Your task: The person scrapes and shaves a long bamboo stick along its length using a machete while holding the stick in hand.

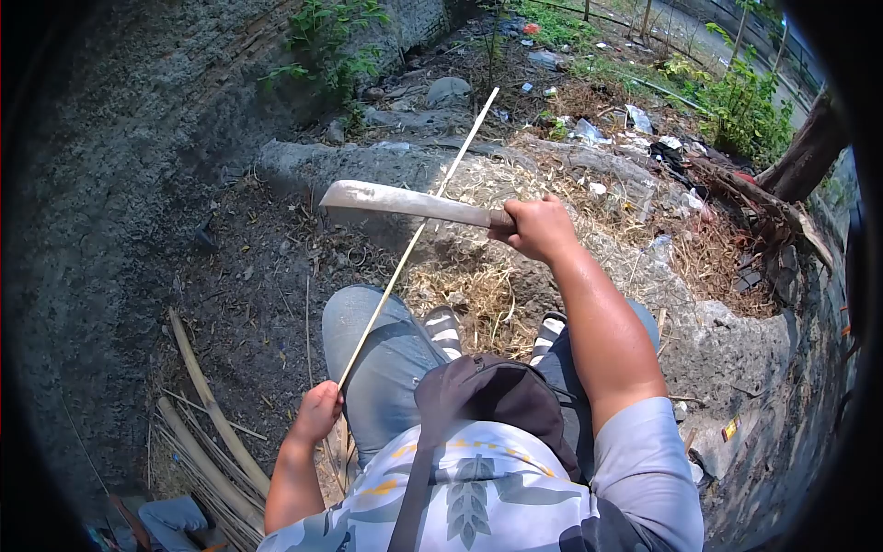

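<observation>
My right hand (536, 228) is closed round the handle of a machete (405, 201), its broad blade pointing left. The blade lies across a long, thin pale strip (397, 269); whether they touch is hard to tell. My left hand (319, 410) grips the lower end of that strip beside my left knee. From there the strip slants up and to the right, past the blade, its far end over the rubble. A dark bag (492, 397) rests on my lap.
Curved poles (210, 402) and thin sticks lie at lower left, near another person's leg (175, 518). A rough wall (101, 230) stands at left. Shavings (474, 294) cover the ground before my feet. Litter, plants and a tree trunk (809, 152) are at upper right.
</observation>
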Tool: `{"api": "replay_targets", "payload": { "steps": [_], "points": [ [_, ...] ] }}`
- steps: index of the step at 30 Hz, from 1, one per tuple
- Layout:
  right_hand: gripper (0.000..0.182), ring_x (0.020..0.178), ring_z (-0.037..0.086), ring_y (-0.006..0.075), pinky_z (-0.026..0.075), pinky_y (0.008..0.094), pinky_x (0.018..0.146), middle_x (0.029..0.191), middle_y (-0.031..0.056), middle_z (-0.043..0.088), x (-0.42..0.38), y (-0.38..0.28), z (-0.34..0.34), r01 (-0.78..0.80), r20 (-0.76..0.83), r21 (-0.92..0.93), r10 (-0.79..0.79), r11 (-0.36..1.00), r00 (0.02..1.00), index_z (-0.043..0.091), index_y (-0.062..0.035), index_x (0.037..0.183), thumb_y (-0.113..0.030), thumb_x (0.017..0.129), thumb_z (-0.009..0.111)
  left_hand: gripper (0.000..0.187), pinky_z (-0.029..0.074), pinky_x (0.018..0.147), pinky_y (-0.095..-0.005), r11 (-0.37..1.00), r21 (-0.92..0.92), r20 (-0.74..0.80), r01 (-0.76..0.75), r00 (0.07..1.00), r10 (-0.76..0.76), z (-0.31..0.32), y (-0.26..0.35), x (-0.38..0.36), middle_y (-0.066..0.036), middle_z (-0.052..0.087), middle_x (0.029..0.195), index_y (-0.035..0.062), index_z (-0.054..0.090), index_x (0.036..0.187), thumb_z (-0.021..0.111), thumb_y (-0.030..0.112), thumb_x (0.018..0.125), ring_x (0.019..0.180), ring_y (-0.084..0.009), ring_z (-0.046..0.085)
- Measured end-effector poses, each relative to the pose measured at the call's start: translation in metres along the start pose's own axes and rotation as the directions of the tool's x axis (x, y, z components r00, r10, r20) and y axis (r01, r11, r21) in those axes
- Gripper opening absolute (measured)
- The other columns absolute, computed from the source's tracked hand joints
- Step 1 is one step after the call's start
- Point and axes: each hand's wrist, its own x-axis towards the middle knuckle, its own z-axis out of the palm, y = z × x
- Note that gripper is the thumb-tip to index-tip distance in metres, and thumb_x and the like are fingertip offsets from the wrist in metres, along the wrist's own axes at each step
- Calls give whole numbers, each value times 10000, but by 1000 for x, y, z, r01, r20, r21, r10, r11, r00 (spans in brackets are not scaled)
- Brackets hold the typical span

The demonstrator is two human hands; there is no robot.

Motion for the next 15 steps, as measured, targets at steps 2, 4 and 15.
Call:
{"api": "replay_targets", "payload": {
  "steps": [2, 4, 15],
  "points": [
    [520, 955, 726, 360, 539, 502, 849, 987, 165, 755, 1, 14, -3, -276, 73, 87, 270, 957, 960, 722, -143, 1054, -628, 867, 740, 352, 315, 498, -259, 999, 38, -15, -5, 1000, 6, 0, 0, 0, 43, 431, 645, 83, 552, 875, 457, 307, 1130, 547, -67, 374],
    [422, 976, 732, 367, 566, 498, 850, 999, 162, 762, 2, 15, -15, -444, 107, 194, 431, 875, 896, 731, -134, 1078, -502, 872, 749, 358, 335, 509, -258, 995, 95, -31, -14, 999, 17, 0, -1, 1, 39, 451, 658, 83, 556, 867, 457, 306, 1130, 562, -68, 398],
    [355, 929, 739, 352, 583, 484, 830, 919, 148, 755, -6, -17, -28, 2, 211, 62, -15, 998, 977, 714, -125, 980, -436, 827, 789, 372, 394, 544, -273, 981, 191, -64, -42, 996, 55, -1, -10, 3, 26, 498, 681, 73, 571, 863, 470, 316, 1125, 601, -79, 457]
  ]
}}
